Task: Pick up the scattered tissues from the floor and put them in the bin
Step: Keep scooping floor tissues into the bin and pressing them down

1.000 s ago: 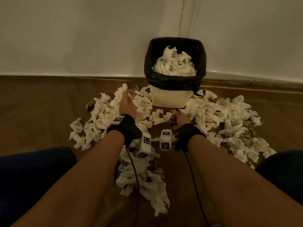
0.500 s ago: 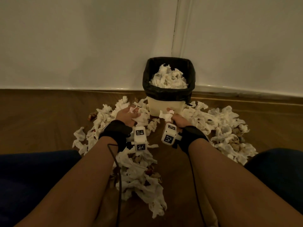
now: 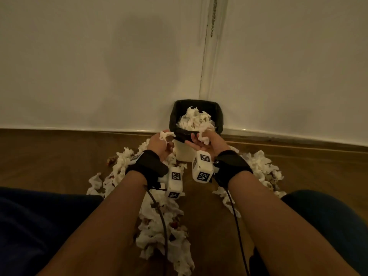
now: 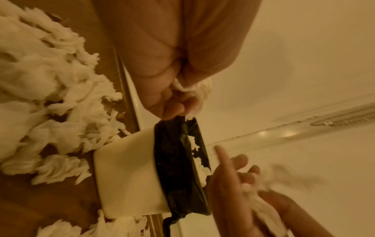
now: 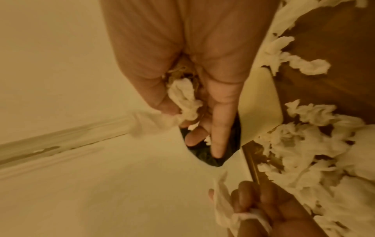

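Fingers (image 3: 159,144) of both your hands curl round tissue wads (image 3: 204,136) at the bin's (image 3: 180,149) front rim — carry them past it, then let go — the heap sits high.

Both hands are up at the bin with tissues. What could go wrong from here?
1. The bin is already heaped with tissues up to its rim, so new ones may roll back onto the floor.
2. The left hand holds its tissue left of the rim, not over the opening; released there, it likely misses.
3. The right hand grips its wad loosely, so bits may fall.
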